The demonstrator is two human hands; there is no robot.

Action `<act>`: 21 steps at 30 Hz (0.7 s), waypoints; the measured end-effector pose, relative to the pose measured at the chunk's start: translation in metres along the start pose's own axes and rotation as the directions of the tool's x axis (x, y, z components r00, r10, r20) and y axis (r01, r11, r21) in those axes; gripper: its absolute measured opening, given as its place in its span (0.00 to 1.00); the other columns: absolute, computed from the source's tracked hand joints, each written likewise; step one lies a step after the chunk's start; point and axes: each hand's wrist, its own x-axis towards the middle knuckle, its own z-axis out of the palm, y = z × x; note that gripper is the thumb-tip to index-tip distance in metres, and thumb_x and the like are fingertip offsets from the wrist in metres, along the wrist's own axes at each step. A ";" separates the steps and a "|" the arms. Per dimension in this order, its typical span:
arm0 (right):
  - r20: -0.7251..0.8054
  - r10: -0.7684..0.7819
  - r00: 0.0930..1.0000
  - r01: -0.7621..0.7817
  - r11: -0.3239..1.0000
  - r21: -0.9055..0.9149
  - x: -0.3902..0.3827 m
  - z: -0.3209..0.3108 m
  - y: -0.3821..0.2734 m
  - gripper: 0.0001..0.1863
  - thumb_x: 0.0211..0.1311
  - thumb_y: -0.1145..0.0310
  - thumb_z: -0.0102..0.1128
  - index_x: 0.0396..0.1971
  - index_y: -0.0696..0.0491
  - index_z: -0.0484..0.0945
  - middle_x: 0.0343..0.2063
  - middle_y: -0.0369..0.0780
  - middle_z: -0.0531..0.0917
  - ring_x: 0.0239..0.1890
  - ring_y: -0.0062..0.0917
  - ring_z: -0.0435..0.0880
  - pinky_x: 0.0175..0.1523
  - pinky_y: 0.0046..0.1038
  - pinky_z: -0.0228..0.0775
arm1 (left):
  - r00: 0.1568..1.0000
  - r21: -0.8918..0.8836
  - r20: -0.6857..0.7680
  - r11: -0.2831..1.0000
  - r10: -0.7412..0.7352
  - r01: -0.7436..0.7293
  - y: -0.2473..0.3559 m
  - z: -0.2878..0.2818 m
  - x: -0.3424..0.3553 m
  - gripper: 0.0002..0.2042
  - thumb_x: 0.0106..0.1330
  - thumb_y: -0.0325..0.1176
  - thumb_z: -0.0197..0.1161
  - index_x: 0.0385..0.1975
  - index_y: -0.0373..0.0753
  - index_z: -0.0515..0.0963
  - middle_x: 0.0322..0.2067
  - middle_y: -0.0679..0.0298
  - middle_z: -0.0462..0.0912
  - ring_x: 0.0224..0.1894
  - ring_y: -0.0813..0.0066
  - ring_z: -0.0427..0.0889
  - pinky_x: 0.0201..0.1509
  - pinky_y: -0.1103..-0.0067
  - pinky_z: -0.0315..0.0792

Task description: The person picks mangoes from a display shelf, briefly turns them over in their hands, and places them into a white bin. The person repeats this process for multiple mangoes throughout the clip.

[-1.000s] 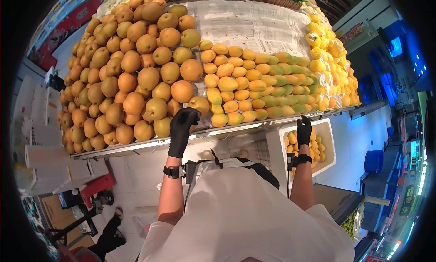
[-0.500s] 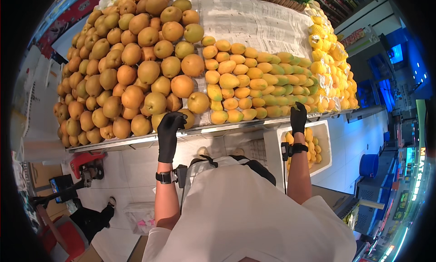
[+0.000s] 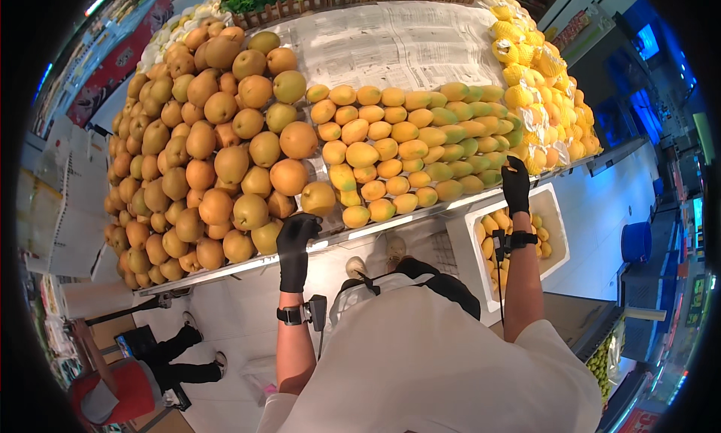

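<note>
Both my hands wear black gloves and are at the front edge of a sloped fruit stand (image 3: 248, 263). My left hand (image 3: 296, 245) is beside the lowest round brown-orange pears (image 3: 251, 211), its fingers curled toward the edge; anything inside them is hidden. My right hand (image 3: 515, 184) is at the right end of the rows of yellow-green mangoes (image 3: 409, 149), fingers bent and touching or close to the last ones. A speck of orange shows by its fingertips, but whether that is held fruit I cannot make out.
Newspaper sheets (image 3: 398, 42) line the stand behind the mangoes. Yellow fruit in foam nets (image 3: 526, 76) is piled at the right. Below my right arm, a white foam box (image 3: 557, 230) holds more mangoes. A person in red (image 3: 124, 388) is at the lower left.
The view has turned, so the stand sits tilted and my hands appear farther right, the left one lower. The person at the lower left shows more. No fruit has visibly changed place.
</note>
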 end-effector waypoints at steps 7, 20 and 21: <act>-0.044 -0.075 0.996 0.077 0.997 0.033 0.057 -0.015 0.021 0.17 0.56 0.66 0.57 0.46 0.55 0.75 0.40 0.44 0.80 0.42 0.31 0.80 0.49 0.28 0.70 | 1.000 0.136 0.012 0.991 -0.008 0.006 0.009 0.030 0.010 0.08 0.64 0.30 0.56 0.35 0.31 0.76 0.31 0.64 0.79 0.32 0.79 0.76 0.38 0.82 0.70; 0.016 -0.121 0.992 0.119 0.989 0.092 0.154 -0.016 0.015 0.14 0.57 0.67 0.55 0.42 0.53 0.77 0.30 0.44 0.83 0.35 0.31 0.82 0.43 0.29 0.72 | 1.000 0.260 -0.007 0.965 0.026 -0.024 0.028 0.094 0.029 0.09 0.64 0.31 0.55 0.34 0.30 0.77 0.29 0.62 0.80 0.31 0.78 0.78 0.38 0.82 0.71; 0.018 -0.180 0.983 0.178 0.980 0.088 0.163 -0.015 0.019 0.14 0.56 0.67 0.56 0.42 0.53 0.78 0.30 0.44 0.83 0.35 0.31 0.82 0.43 0.29 0.72 | 1.000 0.270 -0.006 0.963 0.024 -0.021 0.029 0.099 0.030 0.09 0.64 0.31 0.55 0.34 0.30 0.77 0.29 0.62 0.80 0.31 0.78 0.78 0.38 0.82 0.71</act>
